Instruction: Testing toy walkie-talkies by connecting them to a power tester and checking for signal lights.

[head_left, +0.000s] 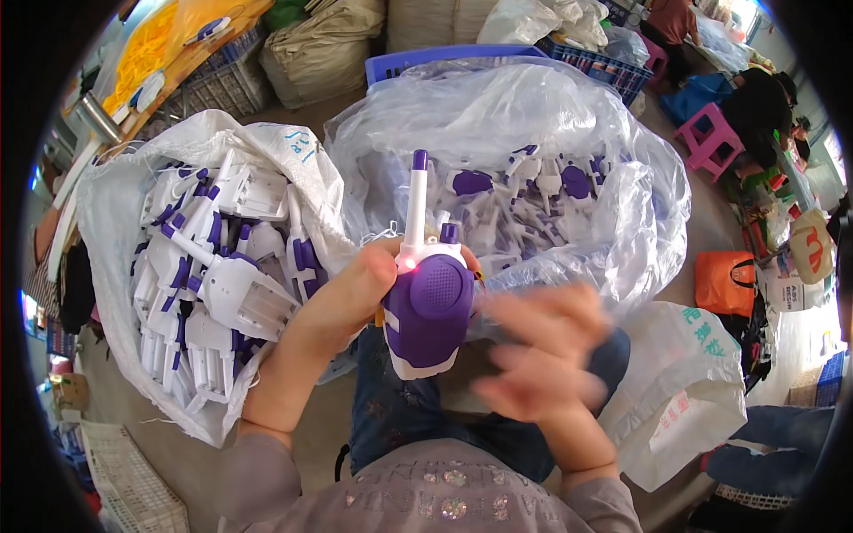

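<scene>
Before us sits a big clear bag (498,98) of purple-and-white toy parts (576,183), with a white sack (99,222) of similar pieces (242,293) to its left. Above our lap (391,422), our left grip (357,286) pinches a toy walkie-talkie (428,315) with a white antenna (415,202), while our blurred right grip (549,351) looks loosely spread just beside it. A red light (409,264) glows at the antenna's base.

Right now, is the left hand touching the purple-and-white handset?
Touching: the head view shows the left hand, its thumb against the handset at upper left.
</scene>
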Available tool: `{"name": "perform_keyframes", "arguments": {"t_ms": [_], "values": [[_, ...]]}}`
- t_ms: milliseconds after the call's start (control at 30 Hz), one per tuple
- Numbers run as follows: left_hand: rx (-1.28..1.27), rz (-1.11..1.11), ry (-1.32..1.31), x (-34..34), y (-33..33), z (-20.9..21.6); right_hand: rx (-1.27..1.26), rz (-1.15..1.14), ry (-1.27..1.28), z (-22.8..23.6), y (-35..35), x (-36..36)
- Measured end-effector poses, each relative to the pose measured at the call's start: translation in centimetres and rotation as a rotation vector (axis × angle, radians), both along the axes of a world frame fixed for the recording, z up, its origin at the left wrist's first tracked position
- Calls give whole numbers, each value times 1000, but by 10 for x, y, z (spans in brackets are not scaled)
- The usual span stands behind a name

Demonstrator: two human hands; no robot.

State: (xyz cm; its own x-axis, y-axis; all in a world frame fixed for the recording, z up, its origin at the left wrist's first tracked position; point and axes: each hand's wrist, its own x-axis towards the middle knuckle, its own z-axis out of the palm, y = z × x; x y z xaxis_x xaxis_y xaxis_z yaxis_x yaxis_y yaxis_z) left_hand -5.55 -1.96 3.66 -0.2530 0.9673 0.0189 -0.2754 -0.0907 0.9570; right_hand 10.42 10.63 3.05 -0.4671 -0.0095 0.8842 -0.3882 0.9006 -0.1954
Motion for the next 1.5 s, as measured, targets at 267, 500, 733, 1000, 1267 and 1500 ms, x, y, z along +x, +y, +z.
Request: {"name": "perform_keyframes", "arguments": {"t_ms": [267,500,733,1000,1267,1500], "values": [[-41,57,57,-1,1,-3,125,-163,-263,-3,-7,-8],[-53,74,94,-3,2,-5,-12,-114,-109,-9,-6,-11],[83,24,-32,-7,10,-5,-1220,314,-47,-24,-6,-12],[360,5,-267,-9,16,-14,-1527,968,-397,-53,-20,-35],[326,-66,-378,-7,13,-11,-1342,1016,-415,-67,-19,-43],[298,-5,-613,-13,8,-5,-1289,884,-342,-54,-25,-51]]}}
